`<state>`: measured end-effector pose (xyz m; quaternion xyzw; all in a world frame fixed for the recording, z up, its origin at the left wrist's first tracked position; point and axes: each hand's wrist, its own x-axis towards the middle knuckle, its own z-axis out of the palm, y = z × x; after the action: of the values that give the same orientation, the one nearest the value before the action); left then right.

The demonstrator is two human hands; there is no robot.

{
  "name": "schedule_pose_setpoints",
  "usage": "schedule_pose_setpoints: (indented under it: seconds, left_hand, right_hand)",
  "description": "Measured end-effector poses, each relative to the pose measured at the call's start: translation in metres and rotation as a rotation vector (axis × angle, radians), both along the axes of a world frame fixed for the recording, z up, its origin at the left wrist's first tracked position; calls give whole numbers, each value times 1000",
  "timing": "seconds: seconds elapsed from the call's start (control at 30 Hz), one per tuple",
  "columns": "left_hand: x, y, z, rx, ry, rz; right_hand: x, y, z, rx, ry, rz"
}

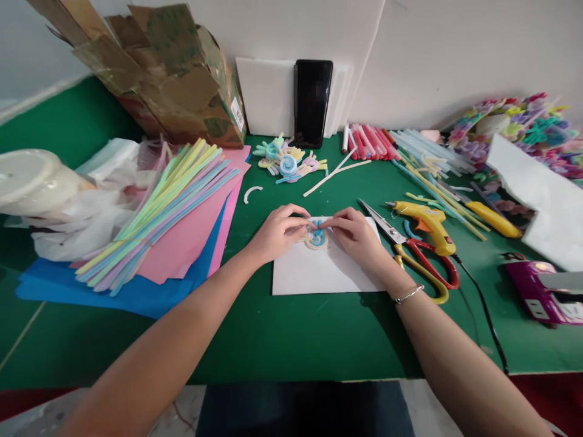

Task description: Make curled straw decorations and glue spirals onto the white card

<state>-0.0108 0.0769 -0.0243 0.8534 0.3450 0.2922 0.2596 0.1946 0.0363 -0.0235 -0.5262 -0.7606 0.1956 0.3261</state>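
At left, a bundle of pastel stems (159,212) lies straight, apparently in reserve. The left hand (279,233) has its fingers pinched at the upper edge of the blue-and-cream coil (317,240). Coiled shapes (288,165) on the desk (291,340) behind appear complete. The coil lies on the white board (319,273): spiral formed, upper end apparently unfinished. The right hand (357,237) pinches the same edge opposite. Scissors (387,227) and glue gun (423,218) lie unheld.

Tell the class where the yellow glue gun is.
In the head view, the yellow glue gun lies on the green table, to the right of the right hand, beside the scissors.
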Motion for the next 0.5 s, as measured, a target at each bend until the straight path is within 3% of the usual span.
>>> schedule_pose_setpoints:
  seconds: [0.5]
  left_hand:
    - [0,0,1,-21,-3,4]
  right_hand:
    - [0,1,0,-8,1,2]
